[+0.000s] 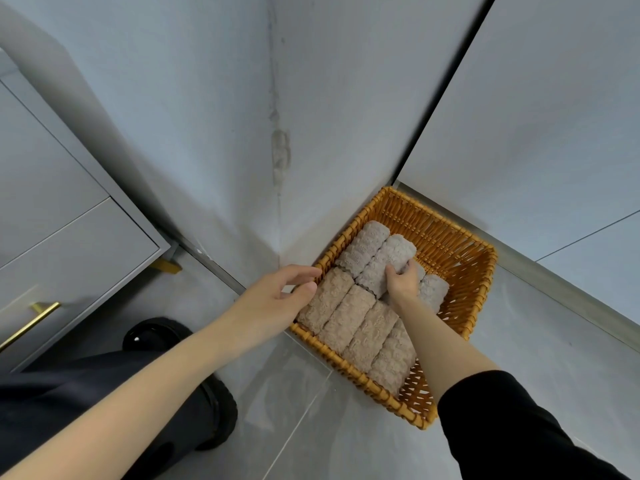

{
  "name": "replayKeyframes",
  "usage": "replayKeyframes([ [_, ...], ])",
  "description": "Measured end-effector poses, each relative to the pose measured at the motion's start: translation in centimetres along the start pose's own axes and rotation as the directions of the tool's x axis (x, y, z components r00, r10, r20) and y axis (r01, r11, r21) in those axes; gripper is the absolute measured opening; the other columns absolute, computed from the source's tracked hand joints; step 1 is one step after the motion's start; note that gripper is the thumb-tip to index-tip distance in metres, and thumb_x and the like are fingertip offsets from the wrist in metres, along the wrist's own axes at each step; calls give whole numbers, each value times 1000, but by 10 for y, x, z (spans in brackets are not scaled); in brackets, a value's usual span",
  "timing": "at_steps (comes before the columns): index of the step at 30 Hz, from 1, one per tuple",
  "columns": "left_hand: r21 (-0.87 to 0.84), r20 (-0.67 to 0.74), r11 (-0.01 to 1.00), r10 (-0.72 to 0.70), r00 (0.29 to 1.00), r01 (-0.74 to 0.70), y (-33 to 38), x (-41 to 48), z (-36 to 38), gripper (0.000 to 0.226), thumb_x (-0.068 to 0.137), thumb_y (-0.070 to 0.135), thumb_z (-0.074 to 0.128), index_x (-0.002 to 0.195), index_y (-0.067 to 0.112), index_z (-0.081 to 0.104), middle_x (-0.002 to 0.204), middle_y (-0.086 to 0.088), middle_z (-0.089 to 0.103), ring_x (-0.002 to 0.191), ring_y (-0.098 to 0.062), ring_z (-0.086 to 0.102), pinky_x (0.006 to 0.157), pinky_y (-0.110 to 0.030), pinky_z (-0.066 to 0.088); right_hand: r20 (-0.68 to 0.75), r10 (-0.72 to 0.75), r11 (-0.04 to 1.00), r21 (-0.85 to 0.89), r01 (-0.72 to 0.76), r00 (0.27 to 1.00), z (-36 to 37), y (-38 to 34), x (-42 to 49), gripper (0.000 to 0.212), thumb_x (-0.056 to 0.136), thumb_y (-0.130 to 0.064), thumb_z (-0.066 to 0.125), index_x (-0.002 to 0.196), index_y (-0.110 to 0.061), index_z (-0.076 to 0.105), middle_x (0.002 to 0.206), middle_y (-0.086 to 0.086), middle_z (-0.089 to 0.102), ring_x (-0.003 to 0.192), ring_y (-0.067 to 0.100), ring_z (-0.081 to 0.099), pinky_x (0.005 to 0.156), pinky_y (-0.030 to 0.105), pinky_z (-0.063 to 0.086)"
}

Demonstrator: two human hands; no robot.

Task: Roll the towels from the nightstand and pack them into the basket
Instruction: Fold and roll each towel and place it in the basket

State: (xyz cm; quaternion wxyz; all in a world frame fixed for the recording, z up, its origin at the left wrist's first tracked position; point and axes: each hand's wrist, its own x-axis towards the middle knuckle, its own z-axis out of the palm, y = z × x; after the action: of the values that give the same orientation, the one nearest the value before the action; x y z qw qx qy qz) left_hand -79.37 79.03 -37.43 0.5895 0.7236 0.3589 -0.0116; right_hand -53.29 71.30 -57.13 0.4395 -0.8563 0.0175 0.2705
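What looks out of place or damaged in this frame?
The towels lie in neat rows in the basket. The only oddity is a rough, patched-looking mark on the wall corner above it.

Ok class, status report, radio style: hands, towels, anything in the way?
Left hand open by basket rim. Right hand grips grey rolled towel in basket. Beige rolls packed alongside. Nothing blocking.

A black long sleeve (512, 431) covered the right arm at 4 o'clock and ended on the forearm. The left forearm (156, 386) was bare. Dark trousers (62, 386) showed at 8 o'clock, with a black shoe (216, 415).
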Motion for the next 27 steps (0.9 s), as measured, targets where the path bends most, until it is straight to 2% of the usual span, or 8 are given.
replayKeyframes([
  [6, -6, 14, 1000, -6, 1000, 6, -2, 0, -2, 17, 98, 33, 46, 106, 47, 53, 120, 20, 58, 110, -3, 57, 104, -37, 42, 49, -24, 984, 179, 15, 999, 1, -14, 0, 56, 96, -16, 55, 145, -11, 28, 136, 13, 49, 115, 26, 55, 89, 29, 44],
  [11, 1, 20, 1000, -12, 1000, 12, -4, 1, -2, 17, 98, 34, 45, 105, 47, 53, 121, 19, 58, 109, -3, 57, 104, -36, 42, -26, -15, 998, 66, 16, 1000, 1, -7, -5, 65, 94, -11, 55, 146, -26, 20, 99, 8, 58, 68, 14, 54, 70, 34, 52],
  [13, 7, 15, 1000, -13, 1000, 13, -4, 1, -3, 17, 98, 34, 45, 105, 47, 53, 121, 19, 59, 107, -1, 57, 103, -34, 43, -33, -78, 997, -25, 77, 996, 0, -5, -7, 68, 93, -8, 57, 148, -27, 22, 110, 13, 54, 73, 17, 55, 78, 38, 54],
  [15, 4, 14, 1000, -15, 1000, 15, -5, 2, -3, 17, 98, 34, 45, 105, 47, 53, 121, 18, 58, 106, 0, 57, 102, -33, 43, -60, -209, 959, -205, 193, 976, -3, -5, -8, 67, 91, -6, 59, 147, -25, 28, 134, 16, 36, 103, 24, 52, 95, 41, 48],
  [17, 5, 16, 1000, -14, 1000, 14, -4, 2, -3, 18, 98, 34, 45, 105, 47, 54, 121, 18, 58, 106, 1, 57, 102, -32, 43, -43, -422, 833, -412, 369, 905, -5, -5, -10, 64, 89, -1, 56, 145, -21, 33, 148, 13, 24, 133, 30, 28, 108, 45, 35],
  [20, 6, 19, 1000, -16, 1000, 16, -4, 2, -3, 18, 98, 34, 44, 106, 46, 54, 121, 19, 58, 108, -1, 56, 103, -34, 42, 118, -619, 622, -529, 577, 776, -4, -3, -16, 68, 86, 11, 49, 146, -17, 33, 154, 10, 22, 142, 27, 17, 109, 41, 32],
  [25, 4, 25, 1000, -10, 1000, 10, -4, 3, -3, 18, 98, 33, 44, 108, 44, 55, 120, 17, 59, 109, -2, 56, 104, -36, 42, 351, -487, 579, -557, 596, 800, 8, 2, -22, 78, 92, 13, 36, 155, -21, 4, 161, 9, -6, 148, 26, -7, 118, 36, 5],
  [27, 5, 25, 1000, -7, 1000, 6, -5, 3, -3, 18, 98, 33, 44, 107, 44, 55, 119, 18, 59, 107, -1, 56, 103, -35, 42, 436, -373, 532, -623, 574, 819, 9, 3, -18, 81, 91, 15, 32, 154, -24, -2, 160, 9, -14, 146, 29, -14, 117, 38, 5],
])
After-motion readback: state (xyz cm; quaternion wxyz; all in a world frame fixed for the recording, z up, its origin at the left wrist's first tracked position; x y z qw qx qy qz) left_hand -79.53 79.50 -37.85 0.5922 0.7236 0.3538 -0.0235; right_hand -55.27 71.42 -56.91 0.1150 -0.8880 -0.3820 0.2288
